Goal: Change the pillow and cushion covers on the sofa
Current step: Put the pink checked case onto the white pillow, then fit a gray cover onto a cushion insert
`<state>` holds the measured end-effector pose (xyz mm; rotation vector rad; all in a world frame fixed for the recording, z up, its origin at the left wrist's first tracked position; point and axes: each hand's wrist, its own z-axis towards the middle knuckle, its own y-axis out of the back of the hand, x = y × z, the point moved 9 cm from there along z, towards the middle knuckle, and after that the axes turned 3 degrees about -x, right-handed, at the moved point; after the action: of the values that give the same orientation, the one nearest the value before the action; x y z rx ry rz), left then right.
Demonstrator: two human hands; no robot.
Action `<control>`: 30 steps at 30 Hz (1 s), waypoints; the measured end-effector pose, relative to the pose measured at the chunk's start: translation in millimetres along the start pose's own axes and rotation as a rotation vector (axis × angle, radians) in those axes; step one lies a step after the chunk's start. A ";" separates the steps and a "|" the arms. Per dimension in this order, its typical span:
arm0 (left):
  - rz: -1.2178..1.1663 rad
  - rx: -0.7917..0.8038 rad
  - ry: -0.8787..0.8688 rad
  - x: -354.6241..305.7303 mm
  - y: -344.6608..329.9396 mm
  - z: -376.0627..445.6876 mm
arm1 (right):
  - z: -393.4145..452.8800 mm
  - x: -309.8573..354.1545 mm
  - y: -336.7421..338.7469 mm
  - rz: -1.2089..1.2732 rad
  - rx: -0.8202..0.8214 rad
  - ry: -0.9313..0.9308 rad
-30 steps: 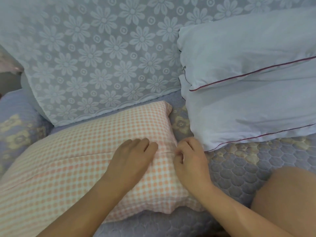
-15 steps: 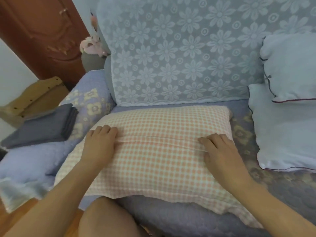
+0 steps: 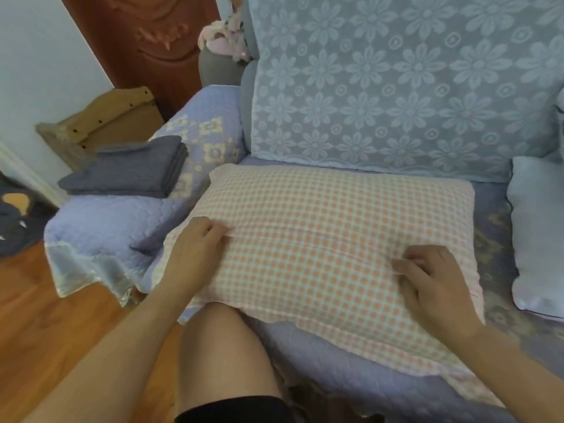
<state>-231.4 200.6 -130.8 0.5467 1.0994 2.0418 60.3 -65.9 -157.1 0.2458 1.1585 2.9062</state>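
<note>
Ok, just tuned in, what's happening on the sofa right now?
A person is working on the orange checked pillow lying on the sofa seat. Both hands are on the seam across its middle: the left hand near the left end, the right hand near the right end. Folded grey covers wait on the armrest.

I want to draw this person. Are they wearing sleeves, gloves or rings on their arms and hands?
No sleeves show: both forearms are bare as far as the picture goes. The left hand and right hand have no gloves, and I see no rings, watch or bracelet. Only dark shorts show, at the knee.
</note>
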 end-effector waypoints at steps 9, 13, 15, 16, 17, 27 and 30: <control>-0.258 0.476 0.027 -6.4 -48.7 -57.1 | -49.9 25.2 -36.8 -0.185 0.704 0.078; -0.013 0.381 -0.137 -18.6 -47.2 -27.2 | -20.1 23.9 -42.1 -0.158 0.477 0.044; 0.094 0.271 -0.182 -32.0 -39.2 12.8 | 24.5 6.7 -34.4 -0.072 0.359 -0.026; 0.088 0.220 -0.167 -39.1 -27.4 39.1 | 52.1 -7.3 -27.4 -0.038 0.321 -0.102; 0.058 0.133 -0.127 -44.1 -9.1 67.1 | 80.1 -22.2 -15.0 -0.023 0.269 -0.184; 0.324 0.629 0.039 -37.5 -29.2 149.7 | 81.2 -77.0 -3.9 -0.079 0.747 -0.234; 0.129 0.607 0.118 -94.0 -47.2 154.9 | 60.1 -96.2 3.4 -0.012 0.703 -0.379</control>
<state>-50.8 226.1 -88.6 0.8165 1.8131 1.8446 164.3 -33.2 -125.6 0.7357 2.0036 2.1723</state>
